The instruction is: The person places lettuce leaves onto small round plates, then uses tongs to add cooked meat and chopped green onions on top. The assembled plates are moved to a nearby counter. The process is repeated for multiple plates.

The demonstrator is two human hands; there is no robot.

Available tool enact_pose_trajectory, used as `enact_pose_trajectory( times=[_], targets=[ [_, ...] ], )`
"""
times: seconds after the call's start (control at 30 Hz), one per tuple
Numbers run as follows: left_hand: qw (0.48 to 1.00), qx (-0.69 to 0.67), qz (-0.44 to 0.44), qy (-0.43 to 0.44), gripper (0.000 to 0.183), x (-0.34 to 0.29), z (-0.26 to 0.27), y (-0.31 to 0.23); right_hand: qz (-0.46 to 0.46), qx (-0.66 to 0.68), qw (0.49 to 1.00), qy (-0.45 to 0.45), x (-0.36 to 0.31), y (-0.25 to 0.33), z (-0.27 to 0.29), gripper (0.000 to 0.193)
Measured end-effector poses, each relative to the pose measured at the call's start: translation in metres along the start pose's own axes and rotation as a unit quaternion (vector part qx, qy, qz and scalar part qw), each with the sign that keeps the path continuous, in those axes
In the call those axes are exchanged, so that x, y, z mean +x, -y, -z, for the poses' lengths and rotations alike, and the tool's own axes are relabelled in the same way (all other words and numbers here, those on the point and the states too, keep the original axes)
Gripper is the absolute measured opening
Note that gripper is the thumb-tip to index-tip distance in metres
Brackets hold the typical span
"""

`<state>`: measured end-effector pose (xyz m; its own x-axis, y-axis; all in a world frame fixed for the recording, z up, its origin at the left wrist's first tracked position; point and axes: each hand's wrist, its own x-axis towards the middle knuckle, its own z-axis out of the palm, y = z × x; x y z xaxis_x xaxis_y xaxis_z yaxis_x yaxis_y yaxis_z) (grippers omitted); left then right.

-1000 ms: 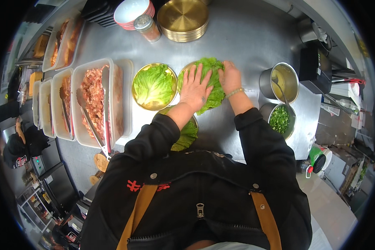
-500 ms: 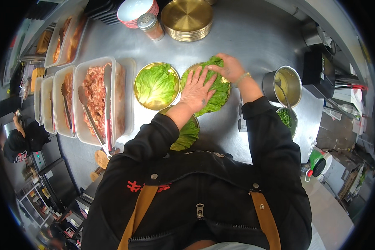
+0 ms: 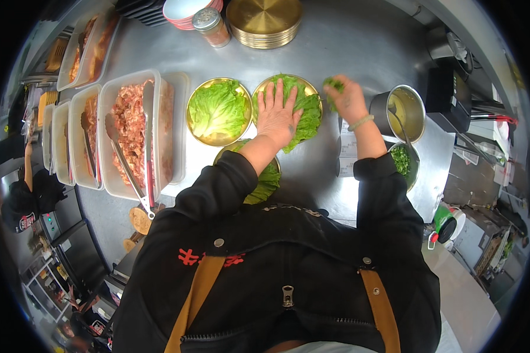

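My left hand (image 3: pixel 278 115) lies flat with its fingers spread on the lettuce leaves (image 3: pixel 310 119) that line a round gold plate (image 3: pixel 295 76). To the right of that plate, my right hand (image 3: pixel 351 104) is closed on a torn piece of lettuce (image 3: pixel 334 88), held off the plate. A second gold plate (image 3: pixel 192 134) on the left bears pale green lettuce (image 3: pixel 219 112). Nearer to me, a third plate with lettuce (image 3: pixel 266 183) is partly covered by my left forearm.
Clear tubs of raw meat (image 3: pixel 129 129), with tongs (image 3: pixel 125 162) in them, line the left. Gold plates (image 3: pixel 264 23) are stacked at the back beside a shaker (image 3: pixel 211 28) and bowls. A metal pot (image 3: pixel 415 126) and chopped greens (image 3: pixel 401 161) are at the right.
My right hand has moved right, off the plate, taking a torn piece of lettuce with it. My left hand stays pressed on the leaves.
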<state>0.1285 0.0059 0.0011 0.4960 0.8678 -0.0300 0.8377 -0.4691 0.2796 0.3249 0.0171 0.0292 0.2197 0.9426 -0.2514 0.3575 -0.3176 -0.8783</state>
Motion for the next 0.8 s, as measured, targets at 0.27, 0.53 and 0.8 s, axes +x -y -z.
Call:
enact_pose_trajectory(
  times=[0.27,0.53,0.8],
  targets=[
    [1.0,-0.007,-0.008,-0.013,0.057,-0.001,0.001,0.001,0.16,-0.391,0.906,0.031,-0.02,0.002,-0.025,0.024],
    [1.0,0.006,0.006,-0.008,0.056,-0.002,-0.007,0.003,0.137,-0.391,0.906,-0.091,-0.01,-0.003,-0.036,0.013],
    [0.964,-0.153,0.212,0.047,0.066,0.011,0.01,-0.014,-0.064,0.197,0.978,-0.02,-0.041,-0.008,0.005,0.015]
  ],
)
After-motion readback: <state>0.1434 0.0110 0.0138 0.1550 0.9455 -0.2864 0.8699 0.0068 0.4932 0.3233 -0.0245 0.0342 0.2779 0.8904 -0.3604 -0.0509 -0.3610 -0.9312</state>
